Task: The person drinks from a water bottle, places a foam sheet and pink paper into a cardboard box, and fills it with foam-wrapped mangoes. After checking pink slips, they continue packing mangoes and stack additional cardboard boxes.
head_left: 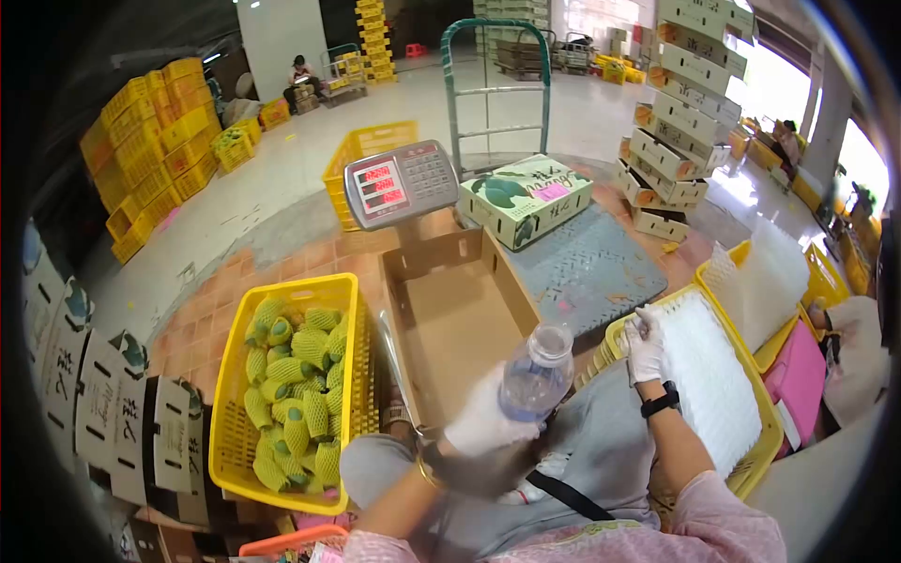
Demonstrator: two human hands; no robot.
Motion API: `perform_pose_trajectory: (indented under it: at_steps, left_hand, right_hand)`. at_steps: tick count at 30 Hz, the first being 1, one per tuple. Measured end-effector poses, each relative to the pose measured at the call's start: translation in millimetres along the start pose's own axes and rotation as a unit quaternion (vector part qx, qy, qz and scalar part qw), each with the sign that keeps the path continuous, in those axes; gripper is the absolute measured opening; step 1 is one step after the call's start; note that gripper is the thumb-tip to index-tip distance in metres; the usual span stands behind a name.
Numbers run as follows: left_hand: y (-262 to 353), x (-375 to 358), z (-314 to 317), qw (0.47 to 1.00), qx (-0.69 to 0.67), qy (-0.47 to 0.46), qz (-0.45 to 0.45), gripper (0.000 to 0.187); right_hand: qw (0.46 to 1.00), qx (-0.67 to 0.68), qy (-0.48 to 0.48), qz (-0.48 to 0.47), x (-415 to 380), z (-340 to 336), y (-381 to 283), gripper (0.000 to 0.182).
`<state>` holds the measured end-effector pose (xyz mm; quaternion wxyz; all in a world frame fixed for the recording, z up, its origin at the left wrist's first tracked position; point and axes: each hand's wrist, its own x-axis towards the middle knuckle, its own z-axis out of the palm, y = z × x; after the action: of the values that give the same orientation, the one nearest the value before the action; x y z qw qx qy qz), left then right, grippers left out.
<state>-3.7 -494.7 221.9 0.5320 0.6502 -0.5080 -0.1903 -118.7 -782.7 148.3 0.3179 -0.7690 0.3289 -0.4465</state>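
My left hand [488,413], in a white glove, is wrapped round a clear plastic bottle [539,373]. The bottle has no cap that I can see and some clear liquid low inside. It is held above my lap, at the near right corner of an open cardboard box [460,319] with a bare bottom. My right hand [644,343], gloved and with a black watch at the wrist, has its fingers bent at the left edge of a stack of white foam sheets [709,375]. These sheets lie in a yellow basket [765,433] on my right.
A yellow crate [353,375] of mangoes [296,375] in green foam nets stands left. Ahead are a scale display [402,185], a closed mango carton [527,199] on the scale platform [601,267] and stacked cartons [685,113]. More cartons [103,385] line the left; a person [302,80] sits far back.
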Motion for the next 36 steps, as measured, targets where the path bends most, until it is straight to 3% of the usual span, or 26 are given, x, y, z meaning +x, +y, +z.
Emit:
perform_pose_trajectory:
  at_steps: [1,2,3,4,6,8,10,12,14,15,18,21,28,29,30,32,36]
  left_hand:
    - [2,-3,1,0.989,-0.134,0.0,-0.064,0.069]
    - [8,-12,-2,0.975,-0.187,0.003,-0.117,0.068]
    - [15,-15,-4,0.988,-0.124,-0.011,-0.094,0.066]
    - [17,-17,-4,0.995,-0.063,-0.023,-0.072,0.064]
    - [12,-21,-4,0.993,-0.071,-0.056,-0.072,0.059]
    - [12,-22,2,0.983,-0.117,-0.06,-0.126,0.058]
    - [9,-23,12,0.982,-0.112,-0.062,-0.142,0.063]
    - [0,-23,23,0.984,-0.119,-0.057,-0.117,0.07]
    - [-6,-21,26,0.985,-0.119,-0.058,-0.115,0.072]
    - [-3,-21,26,0.989,-0.09,-0.056,-0.105,0.071]
    - [-10,-17,29,0.99,-0.114,-0.037,-0.079,0.064]
    - [4,-13,26,0.995,-0.045,-0.022,-0.089,0.063]
    - [-11,-11,39,0.997,-0.018,-0.044,-0.065,0.065]
    - [-9,-11,38,0.997,-0.002,-0.033,-0.064,0.065]
    - [6,-6,35,0.996,-0.018,-0.058,-0.068,0.062]
    - [-10,-11,44,0.998,0.003,-0.031,-0.052,0.059]
    - [-9,-9,49,0.998,0.021,-0.029,-0.059,0.06]
  right_hand:
    - [1.0,0.019,0.001,0.001,2,-2,0,0.029]
    - [0.999,0.036,0.0,0.001,6,-3,-2,0.03]
    - [0.991,0.13,-0.005,0.027,6,-11,-28,0.032]
    - [0.993,0.118,-0.006,0.029,10,-23,-49,0.032]
    - [0.972,0.173,-0.144,0.065,18,-49,-91,0.036]
    - [0.971,0.075,-0.226,0.0,18,-75,-159,0.035]
    - [0.958,0.113,-0.262,0.043,15,-92,-194,0.035]
    - [0.918,0.074,-0.384,-0.06,14,-103,-219,0.037]
    - [0.89,-0.003,-0.429,-0.152,11,-109,-236,0.039]
    - [0.874,-0.061,-0.431,-0.217,11,-109,-240,0.04]
    - [0.858,-0.064,-0.442,-0.253,11,-109,-238,0.041]
    - [0.842,-0.055,-0.453,-0.289,12,-111,-234,0.04]
    - [0.807,-0.094,-0.501,-0.298,10,-113,-232,0.041]
    - [0.801,-0.106,-0.528,-0.262,11,-114,-230,0.042]
    - [0.798,-0.102,-0.505,-0.312,8,-114,-222,0.041]
    - [0.788,-0.158,-0.537,-0.256,4,-119,-233,0.036]
    - [0.799,-0.183,-0.513,-0.255,-3,-125,-218,0.023]
